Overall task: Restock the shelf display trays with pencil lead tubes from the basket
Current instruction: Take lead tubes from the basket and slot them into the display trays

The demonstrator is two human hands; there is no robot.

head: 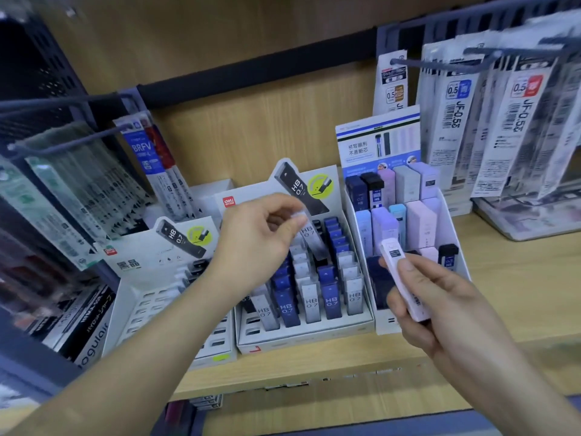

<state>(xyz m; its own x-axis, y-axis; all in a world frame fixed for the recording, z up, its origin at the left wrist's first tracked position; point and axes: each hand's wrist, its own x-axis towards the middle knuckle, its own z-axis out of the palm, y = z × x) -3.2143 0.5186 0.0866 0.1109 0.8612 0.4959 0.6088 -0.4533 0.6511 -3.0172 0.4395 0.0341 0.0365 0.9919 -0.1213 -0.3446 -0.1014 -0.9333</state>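
Note:
My left hand (257,237) pinches a clear HB 0.7 lead tube (309,236) by its top, tilted above the middle display tray (301,336), which holds several white and blue HB 0.7 tubes in rows. My right hand (430,297) grips a pale pink lead tube (404,278) in front of the right display tray (385,322), whose tiers carry pastel and dark tubes. A left display tray (125,313) has mostly bare slots and a few tubes at its back. The basket is out of sight.
The trays stand on a wooden shelf (518,278). Hooks carry hanging refill packs at the left (78,190) and at the upper right (490,127). Boxed pens (91,325) lie at the lower left. A grey tray (531,221) sits at the far right.

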